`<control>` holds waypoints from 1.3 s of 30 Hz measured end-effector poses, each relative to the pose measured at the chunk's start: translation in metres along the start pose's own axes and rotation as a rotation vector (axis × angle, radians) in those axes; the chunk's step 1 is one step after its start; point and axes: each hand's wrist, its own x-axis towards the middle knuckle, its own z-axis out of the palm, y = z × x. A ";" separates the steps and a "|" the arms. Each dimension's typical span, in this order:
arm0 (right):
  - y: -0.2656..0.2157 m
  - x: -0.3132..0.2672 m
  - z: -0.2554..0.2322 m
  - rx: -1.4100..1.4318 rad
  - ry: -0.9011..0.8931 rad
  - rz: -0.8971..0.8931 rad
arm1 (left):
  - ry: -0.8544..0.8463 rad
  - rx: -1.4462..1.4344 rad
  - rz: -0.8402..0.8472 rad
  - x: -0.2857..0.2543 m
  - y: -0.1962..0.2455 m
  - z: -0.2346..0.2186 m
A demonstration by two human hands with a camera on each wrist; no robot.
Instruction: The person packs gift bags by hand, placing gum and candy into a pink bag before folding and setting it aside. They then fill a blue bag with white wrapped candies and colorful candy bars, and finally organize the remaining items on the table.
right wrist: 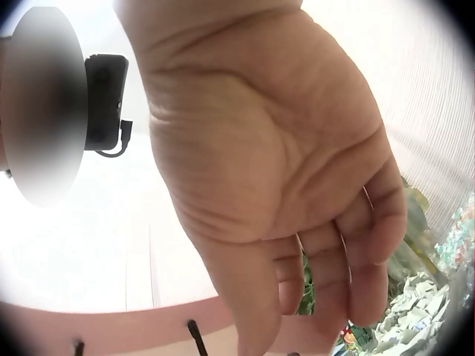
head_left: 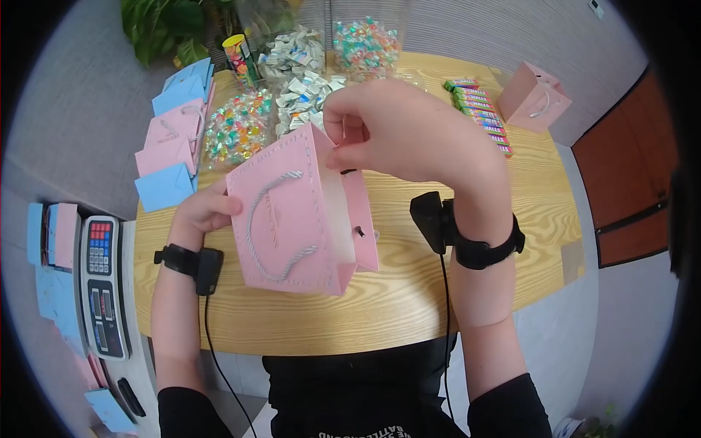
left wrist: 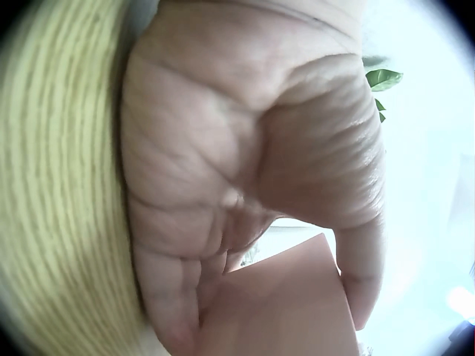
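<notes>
A pink paper gift bag (head_left: 281, 219) with a silver rope handle (head_left: 255, 226) is tilted over the table, its mouth facing right. My left hand (head_left: 207, 206) grips its closed end, thumb on the printed front. In the left wrist view a pink corner of the bag (left wrist: 289, 304) sits between thumb and fingers. At the mouth's far corner, my right hand (head_left: 416, 128) pinches the rim with thumb and bent fingers. The right wrist view has the thumb across the pink rim (right wrist: 148, 330), where black handle knots show inside.
Behind the bag lie wrapped candies (head_left: 237, 131), white sachets (head_left: 299, 95) and a clear candy bin (head_left: 365, 47). Folded blue and pink bags (head_left: 164, 186) line the left edge. Candy sticks (head_left: 482, 113) and another pink bag (head_left: 533, 98) stand right. A scale (head_left: 106, 285) is far left.
</notes>
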 end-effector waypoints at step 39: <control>0.091 0.018 0.032 -0.354 -0.027 0.424 | -0.030 -0.046 -0.017 0.004 -0.002 0.000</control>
